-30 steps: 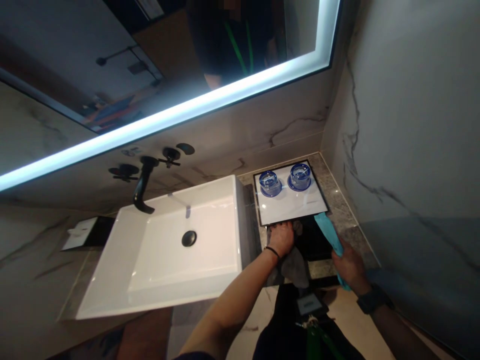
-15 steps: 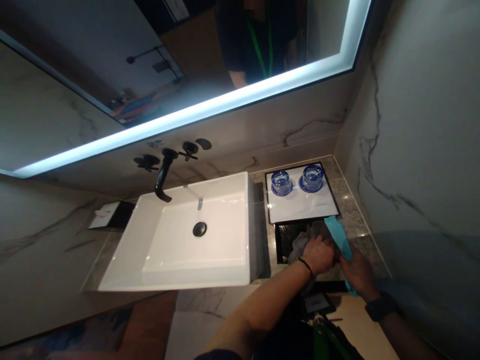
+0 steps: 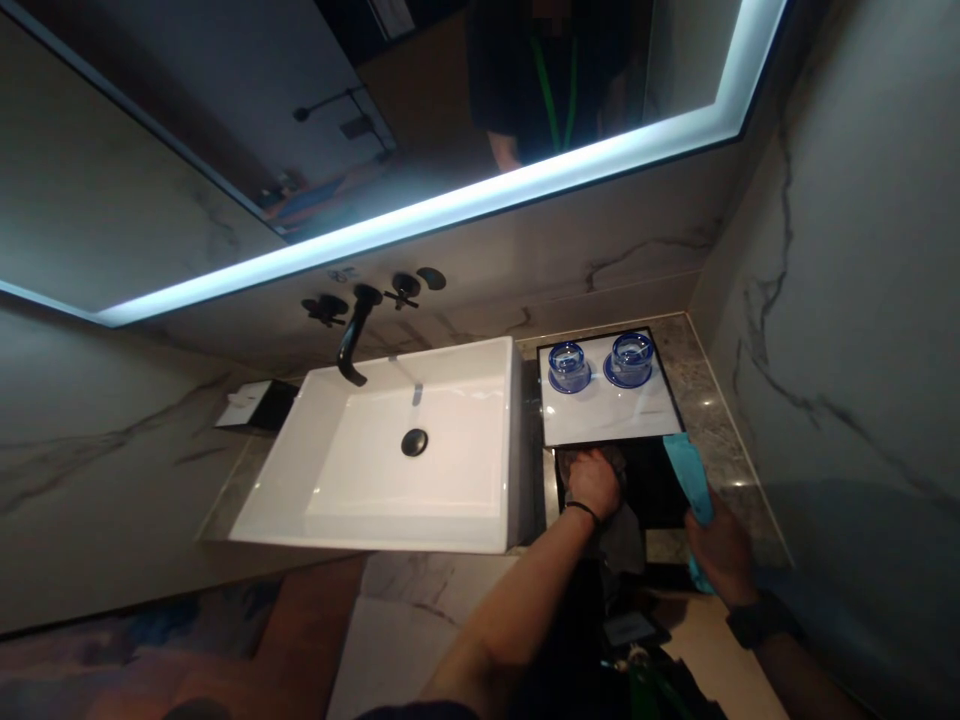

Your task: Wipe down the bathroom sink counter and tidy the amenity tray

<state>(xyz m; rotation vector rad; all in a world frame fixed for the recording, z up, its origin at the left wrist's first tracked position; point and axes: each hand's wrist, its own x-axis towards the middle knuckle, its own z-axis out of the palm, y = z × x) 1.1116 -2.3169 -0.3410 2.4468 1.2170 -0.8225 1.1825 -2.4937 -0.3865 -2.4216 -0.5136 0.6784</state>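
The room is enclosed by marbled walls (image 3: 862, 250), and the rear one is largely taken up by a mirror (image 3: 225, 130) edged with light. Below it, a grey stone table (image 3: 716, 430) is topped by a white basin (image 3: 360, 490), over which a black tap (image 3: 352, 345) is hung. To the basin's right, a dark-rimmed white panel (image 3: 600, 415) is set, with a dark recess (image 3: 651, 492) left open in front of it. At the far left, a tissue box (image 3: 271, 408) is placed, a tissue showing on top. Two blue glasses (image 3: 631, 355) are stood on the panel. In the recess, a grey cloth (image 3: 622, 538) is gripped beneath the left hand (image 3: 598, 484), whose fingertips are hidden. At the recess's right side, a light-blue cloth (image 3: 688, 470) is clasped by the right hand (image 3: 720, 545).
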